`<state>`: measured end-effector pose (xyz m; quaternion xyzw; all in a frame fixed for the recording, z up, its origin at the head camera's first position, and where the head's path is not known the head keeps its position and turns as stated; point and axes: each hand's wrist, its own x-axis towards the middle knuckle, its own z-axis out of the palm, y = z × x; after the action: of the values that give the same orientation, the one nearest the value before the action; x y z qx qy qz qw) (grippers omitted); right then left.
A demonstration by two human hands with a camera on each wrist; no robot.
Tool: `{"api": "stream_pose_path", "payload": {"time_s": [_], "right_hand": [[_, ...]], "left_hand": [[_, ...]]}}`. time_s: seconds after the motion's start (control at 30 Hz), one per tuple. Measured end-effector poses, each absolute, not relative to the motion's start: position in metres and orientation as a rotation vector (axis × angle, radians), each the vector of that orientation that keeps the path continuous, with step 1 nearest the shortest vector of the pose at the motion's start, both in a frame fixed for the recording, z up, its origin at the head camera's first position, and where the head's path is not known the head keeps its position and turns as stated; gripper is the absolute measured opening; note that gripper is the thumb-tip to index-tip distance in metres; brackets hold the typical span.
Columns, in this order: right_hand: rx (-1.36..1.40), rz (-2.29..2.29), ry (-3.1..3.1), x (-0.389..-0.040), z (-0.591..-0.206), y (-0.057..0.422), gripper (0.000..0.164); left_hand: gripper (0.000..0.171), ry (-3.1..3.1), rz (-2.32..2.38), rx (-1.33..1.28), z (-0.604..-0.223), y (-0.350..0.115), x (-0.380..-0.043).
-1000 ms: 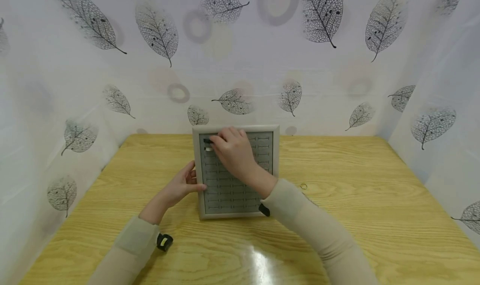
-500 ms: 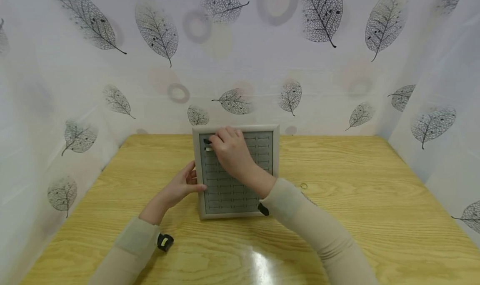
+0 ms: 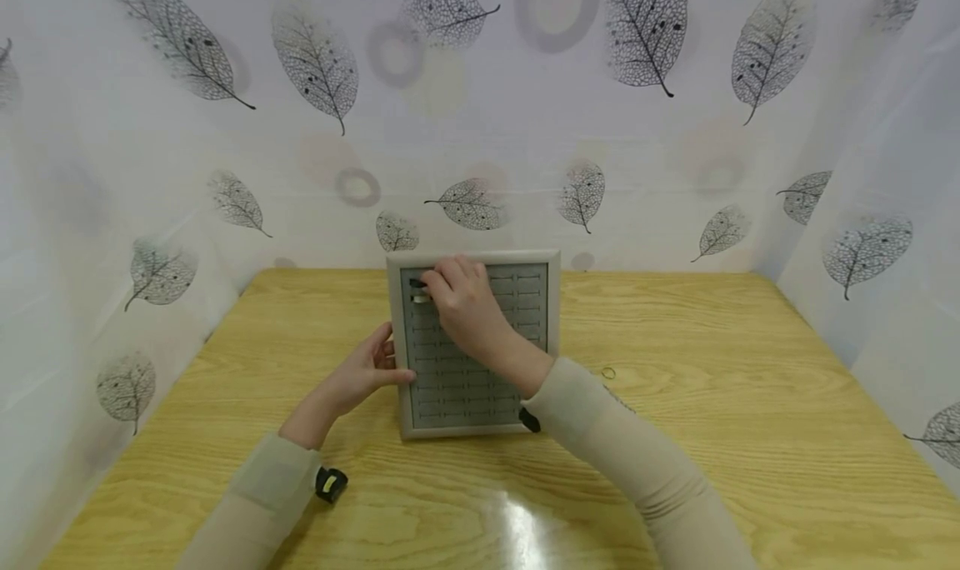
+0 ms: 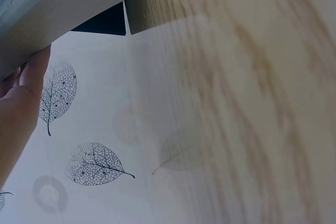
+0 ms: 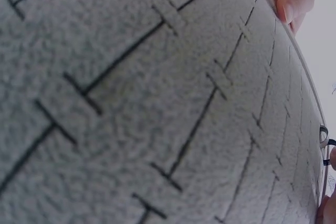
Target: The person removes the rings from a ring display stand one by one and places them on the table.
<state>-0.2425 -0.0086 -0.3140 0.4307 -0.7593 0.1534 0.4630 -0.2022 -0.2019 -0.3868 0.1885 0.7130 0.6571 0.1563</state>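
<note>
A ring display board (image 3: 480, 387), grey-padded with slits in a pale frame, stands nearly upright on the table. My left hand (image 3: 358, 377) grips its left edge, thumb at the front, fingers partly hidden behind. A silver ring (image 3: 420, 298) sits near the board's top left corner. Just above it, my right hand (image 3: 468, 303) pinches a black ring (image 3: 416, 283) against the padding. The right wrist view catches the black ring (image 5: 331, 142) and the silver ring (image 5: 323, 129) side by side at its right edge, with fingertips (image 5: 334, 157) touching the black one.
To the right of the board, a thin ring (image 3: 608, 373) lies on the wooden table (image 3: 712, 428). A chain-like strand (image 3: 621, 399) shows close by, partly hidden by the right sleeve. Leaf-printed curtain (image 3: 517, 112) encloses the table at the back and sides.
</note>
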Motion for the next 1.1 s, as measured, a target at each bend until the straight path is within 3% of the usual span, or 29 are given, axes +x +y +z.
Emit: {"api": "stream_pose_path", "payload": {"time_s": [0.63, 1.1], "right_hand": [[1.113, 0.563, -1.788, -0.242, -0.311, -0.004, 0.005], [1.101, 0.5, -1.703, -0.231, -0.307, 0.031, 0.006]], "left_hand": [[0.083, 2.045, 1.873, 0.547, -0.385, -0.202, -0.202], [0.084, 2.09, 1.85, 0.499, -0.386, -0.201, -0.201]]}}
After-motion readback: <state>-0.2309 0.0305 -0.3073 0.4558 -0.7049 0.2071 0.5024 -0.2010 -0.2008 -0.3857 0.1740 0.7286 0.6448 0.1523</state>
